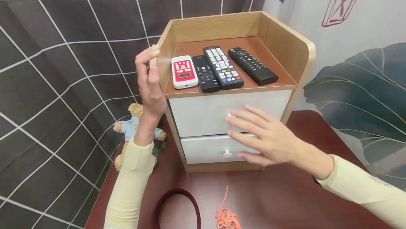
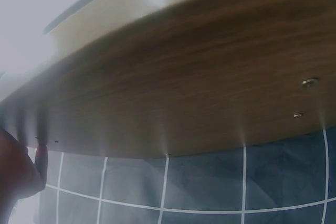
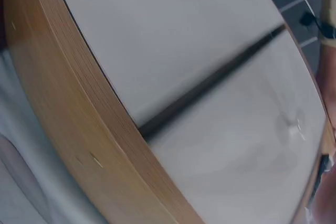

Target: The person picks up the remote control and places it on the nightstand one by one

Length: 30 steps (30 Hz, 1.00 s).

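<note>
A small wooden cabinet (image 1: 304, 56) with two white drawers stands on the table. My left hand (image 1: 151, 88) grips the front edge of its left side panel, thumb and fingers around the board; the left wrist view shows that panel's outer face (image 2: 173, 93). My right hand (image 1: 264, 135) hovers before the drawers, fingers spread and apart, holding nothing. Its fingertips are near the white knob (image 1: 230, 115) of the upper drawer (image 1: 203, 112), and whether they touch it I cannot tell. Below is the lower drawer (image 1: 200, 151). Both drawer fronts and the upper knob (image 3: 294, 124) show in the right wrist view.
On the cabinet's top lie a red-and-white remote (image 1: 184, 72) and several black remotes, one with white buttons (image 1: 222, 67). A teddy bear (image 1: 128, 127) sits left of the cabinet. In front are a dark red ring-shaped band (image 1: 198, 209) and orange yarn (image 1: 226, 218). A dark gridded curtain (image 1: 79, 60) hangs behind.
</note>
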Tool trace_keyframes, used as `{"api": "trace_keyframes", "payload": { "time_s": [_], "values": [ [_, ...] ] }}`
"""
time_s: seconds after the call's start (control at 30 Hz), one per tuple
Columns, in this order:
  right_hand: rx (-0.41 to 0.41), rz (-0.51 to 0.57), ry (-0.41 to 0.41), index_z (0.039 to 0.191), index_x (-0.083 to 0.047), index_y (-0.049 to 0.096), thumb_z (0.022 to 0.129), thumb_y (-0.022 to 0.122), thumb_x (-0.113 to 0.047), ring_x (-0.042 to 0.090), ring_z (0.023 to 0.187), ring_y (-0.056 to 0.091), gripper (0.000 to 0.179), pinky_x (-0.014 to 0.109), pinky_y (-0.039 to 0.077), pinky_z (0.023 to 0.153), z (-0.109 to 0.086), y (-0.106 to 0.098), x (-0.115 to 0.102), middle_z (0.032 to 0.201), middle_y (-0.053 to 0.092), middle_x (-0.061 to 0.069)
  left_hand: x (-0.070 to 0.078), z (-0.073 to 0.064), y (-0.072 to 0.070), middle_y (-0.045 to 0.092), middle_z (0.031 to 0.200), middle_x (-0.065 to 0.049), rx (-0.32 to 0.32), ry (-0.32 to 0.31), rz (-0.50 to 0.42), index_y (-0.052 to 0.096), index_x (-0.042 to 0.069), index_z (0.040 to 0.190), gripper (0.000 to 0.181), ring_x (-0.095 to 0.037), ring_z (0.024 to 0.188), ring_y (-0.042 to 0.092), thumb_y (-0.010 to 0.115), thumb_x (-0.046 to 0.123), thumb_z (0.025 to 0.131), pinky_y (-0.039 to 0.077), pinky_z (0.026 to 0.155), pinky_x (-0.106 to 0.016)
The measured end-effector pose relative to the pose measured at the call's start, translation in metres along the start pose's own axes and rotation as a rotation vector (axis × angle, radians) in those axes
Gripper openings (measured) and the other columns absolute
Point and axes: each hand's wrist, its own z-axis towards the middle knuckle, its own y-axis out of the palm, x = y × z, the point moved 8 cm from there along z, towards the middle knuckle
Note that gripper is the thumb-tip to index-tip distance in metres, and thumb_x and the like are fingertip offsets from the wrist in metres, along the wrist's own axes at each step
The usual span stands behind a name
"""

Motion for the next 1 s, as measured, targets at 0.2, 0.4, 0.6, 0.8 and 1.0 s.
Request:
{"api": "trace_keyframes", "payload": {
  "time_s": [0.2,0.4,0.6,0.8,1.0],
  "values": [
    [-0.096,0.101,-0.033,0.137,-0.005,0.057,0.099,0.05,-0.047,0.038,0.134,0.049,0.057,0.05,0.027,0.12,-0.031,0.023,-0.018,0.136,0.06,0.022,0.001,-0.003,-0.008,0.052,0.133,-0.023,0.009,0.004,0.044,0.049,-0.01,0.121,0.051,-0.024,0.127,0.05,0.038,0.029,0.09,0.042,0.105,-0.038],
    [-0.173,0.132,0.006,0.139,-0.005,0.056,0.099,0.045,-0.052,0.037,0.136,0.048,0.063,0.049,0.022,0.122,-0.059,0.038,-0.03,0.139,0.058,0.021,0.004,-0.004,-0.017,0.052,0.14,-0.021,0.009,-0.018,0.069,0.049,-0.01,0.128,0.051,-0.023,0.13,0.05,0.04,0.024,0.091,0.041,0.109,-0.04],
    [-0.246,0.127,0.11,0.141,-0.006,0.055,0.099,0.042,-0.057,0.037,0.14,0.043,0.067,0.046,0.018,0.124,-0.098,0.044,-0.034,0.143,0.054,0.022,0.004,-0.013,-0.025,0.041,0.154,-0.008,-0.092,-0.15,0.105,0.037,-0.001,0.147,0.063,-0.021,0.139,0.045,0.041,0.031,0.093,0.037,0.114,-0.037],
    [-0.242,0.088,0.211,0.138,-0.004,0.058,0.098,0.044,-0.056,0.034,0.141,0.042,0.067,0.044,0.017,0.124,-0.144,0.027,-0.031,0.139,0.057,0.023,0.0,-0.063,-0.049,0.036,0.158,-0.01,-0.28,-0.237,0.156,0.03,0.006,0.155,0.067,-0.023,0.144,0.036,0.036,0.045,0.101,0.027,0.118,-0.04],
    [-0.167,0.031,0.259,0.132,0.001,0.061,0.098,0.047,-0.053,0.035,0.137,0.046,0.065,0.044,0.02,0.124,-0.182,0.005,-0.023,0.133,0.061,0.025,-0.02,-0.133,-0.093,0.03,0.162,-0.015,-0.455,-0.351,0.396,0.035,0.008,0.154,0.058,-0.031,0.149,0.026,0.044,0.028,0.101,0.021,0.119,-0.048]
  ]
}}
